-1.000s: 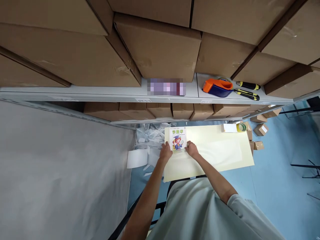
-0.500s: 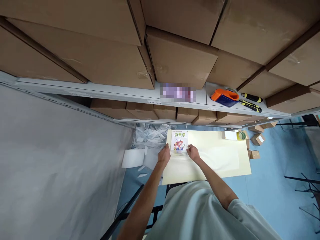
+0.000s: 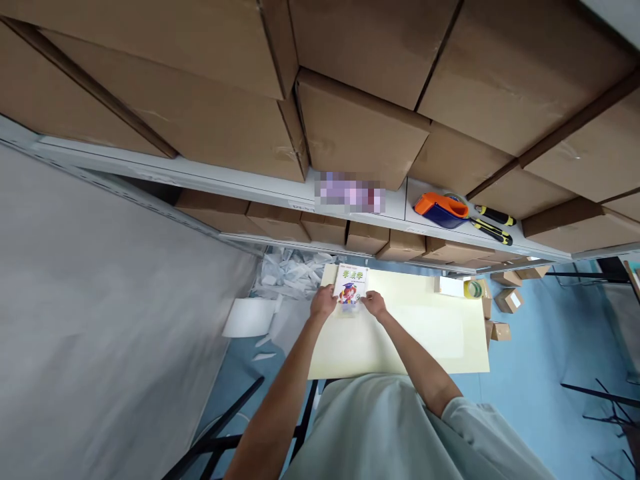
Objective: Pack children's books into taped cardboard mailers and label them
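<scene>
A picture booklet (image 3: 350, 283) with green title characters and a cartoon child on its white cover is at the left part of the pale yellow table (image 3: 400, 340). Something clear, like plastic film, shows at its lower edge. My left hand (image 3: 324, 303) is closed on the booklet's left edge, thumb toward the cover. On the opposite side, my right hand (image 3: 374, 304) pinches the lower right edge. The fingers under the booklet are hidden, and I cannot tell whether it is lifted off the table.
A white box (image 3: 449, 286) and a tape roll (image 3: 473, 289) lie at the table's back right. Above are shelved cartons (image 3: 360, 127), an orange and blue tape dispenser (image 3: 443, 210) and two cutters (image 3: 493, 230). White scraps (image 3: 290, 273) and a white roll (image 3: 249, 317) are at left.
The view has shifted slightly. My left hand now overlaps the booklet's left edge more, and both hands sit closer around it. Less clear film shows below the cover.
</scene>
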Action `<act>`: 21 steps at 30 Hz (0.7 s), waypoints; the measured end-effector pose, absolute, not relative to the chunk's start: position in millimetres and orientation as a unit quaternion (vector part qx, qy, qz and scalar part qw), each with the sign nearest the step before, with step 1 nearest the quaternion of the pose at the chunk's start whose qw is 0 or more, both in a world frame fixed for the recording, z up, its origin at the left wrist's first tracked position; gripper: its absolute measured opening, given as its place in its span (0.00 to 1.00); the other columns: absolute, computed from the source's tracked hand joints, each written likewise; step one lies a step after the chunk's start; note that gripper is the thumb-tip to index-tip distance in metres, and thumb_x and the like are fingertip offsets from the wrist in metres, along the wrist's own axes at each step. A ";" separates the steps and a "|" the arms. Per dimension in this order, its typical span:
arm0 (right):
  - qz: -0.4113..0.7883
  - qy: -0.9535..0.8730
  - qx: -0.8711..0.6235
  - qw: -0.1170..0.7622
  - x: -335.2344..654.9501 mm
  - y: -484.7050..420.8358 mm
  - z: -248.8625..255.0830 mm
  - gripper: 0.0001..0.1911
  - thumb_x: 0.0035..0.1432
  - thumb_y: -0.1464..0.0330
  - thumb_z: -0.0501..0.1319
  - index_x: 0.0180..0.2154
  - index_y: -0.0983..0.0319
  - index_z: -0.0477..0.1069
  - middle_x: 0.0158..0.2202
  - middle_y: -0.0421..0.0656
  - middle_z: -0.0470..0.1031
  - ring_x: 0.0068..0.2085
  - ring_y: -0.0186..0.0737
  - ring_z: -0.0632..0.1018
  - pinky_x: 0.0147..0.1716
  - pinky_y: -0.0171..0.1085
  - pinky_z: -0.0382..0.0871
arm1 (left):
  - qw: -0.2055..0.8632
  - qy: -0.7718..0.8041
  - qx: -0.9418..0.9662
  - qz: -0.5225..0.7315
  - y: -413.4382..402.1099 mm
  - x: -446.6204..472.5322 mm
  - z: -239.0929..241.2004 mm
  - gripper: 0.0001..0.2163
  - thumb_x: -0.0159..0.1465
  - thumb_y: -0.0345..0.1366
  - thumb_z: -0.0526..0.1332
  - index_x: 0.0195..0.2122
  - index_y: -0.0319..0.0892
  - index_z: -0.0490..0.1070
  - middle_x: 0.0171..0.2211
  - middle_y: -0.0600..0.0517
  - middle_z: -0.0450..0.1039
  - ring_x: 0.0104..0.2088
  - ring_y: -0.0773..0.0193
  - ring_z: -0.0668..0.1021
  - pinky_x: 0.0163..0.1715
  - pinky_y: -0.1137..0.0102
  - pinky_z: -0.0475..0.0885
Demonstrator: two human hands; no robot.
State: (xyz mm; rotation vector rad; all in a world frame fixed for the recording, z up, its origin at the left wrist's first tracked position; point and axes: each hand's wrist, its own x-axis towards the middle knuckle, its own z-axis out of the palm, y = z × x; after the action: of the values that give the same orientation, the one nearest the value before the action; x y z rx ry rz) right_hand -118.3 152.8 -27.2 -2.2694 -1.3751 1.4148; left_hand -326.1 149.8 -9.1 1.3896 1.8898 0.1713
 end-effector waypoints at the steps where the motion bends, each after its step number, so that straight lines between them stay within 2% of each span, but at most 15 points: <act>1: 0.478 -0.443 -0.753 0.087 -114.4 154.4 -26.9 0.05 0.56 0.66 0.68 0.34 0.59 0.75 0.37 0.44 0.83 0.45 0.48 0.84 0.45 0.40 0.77 | 0.382 0.732 0.559 0.075 154.0 -323.2 -2.7 0.15 0.64 0.27 0.63 0.50 0.45 0.78 0.47 0.44 0.82 0.49 0.53 0.83 0.51 0.64 0.76; 5: 0.515 -0.395 -0.738 0.185 -89.4 159.0 -21.1 0.12 0.55 0.60 0.68 0.38 0.59 0.74 0.37 0.44 0.84 0.43 0.46 0.84 0.44 0.42 0.79 | 0.353 0.663 0.648 0.128 160.6 -298.0 33.4 0.18 0.66 0.23 0.58 0.51 0.48 0.78 0.52 0.47 0.80 0.55 0.54 0.80 0.58 0.63 0.73; 9: 0.545 -0.363 -0.702 0.281 -43.0 157.5 -4.9 0.18 0.55 0.53 0.67 0.39 0.60 0.75 0.41 0.47 0.85 0.46 0.47 0.84 0.48 0.44 0.79 | 0.299 0.598 0.719 0.192 150.2 -255.0 78.5 0.17 0.68 0.24 0.55 0.50 0.50 0.78 0.49 0.48 0.80 0.51 0.52 0.79 0.52 0.60 0.75; 13: 0.550 -0.347 -0.655 0.385 26.6 142.4 19.4 0.24 0.51 0.49 0.71 0.42 0.59 0.76 0.46 0.49 0.86 0.51 0.50 0.83 0.54 0.47 0.77 | 0.300 0.571 0.720 0.257 131.7 -206.1 108.6 0.11 0.73 0.31 0.56 0.49 0.50 0.76 0.47 0.50 0.81 0.48 0.54 0.80 0.50 0.62 0.75; 17: 0.518 -0.345 -0.641 0.450 103.3 110.6 38.8 0.25 0.50 0.50 0.74 0.42 0.60 0.78 0.46 0.49 0.86 0.48 0.50 0.84 0.55 0.47 0.77 | 0.358 0.583 0.682 0.258 114.7 -152.6 102.2 0.10 0.76 0.41 0.54 0.48 0.48 0.75 0.47 0.49 0.82 0.46 0.56 0.83 0.47 0.65 0.75; 21: 0.462 -0.355 -0.700 0.412 165.6 69.7 38.1 0.25 0.54 0.50 0.70 0.45 0.62 0.80 0.41 0.49 0.86 0.42 0.50 0.84 0.45 0.45 0.79 | 0.472 0.599 0.629 0.148 94.9 -92.8 64.0 0.12 0.76 0.45 0.55 0.44 0.47 0.74 0.43 0.50 0.85 0.40 0.57 0.85 0.44 0.66 0.75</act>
State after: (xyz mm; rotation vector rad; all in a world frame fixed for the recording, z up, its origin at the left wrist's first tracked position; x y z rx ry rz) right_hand 165.6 69.7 38.1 -1.7612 -0.8939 1.1623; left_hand -92.8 94.9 64.0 1.5402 1.4667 0.3627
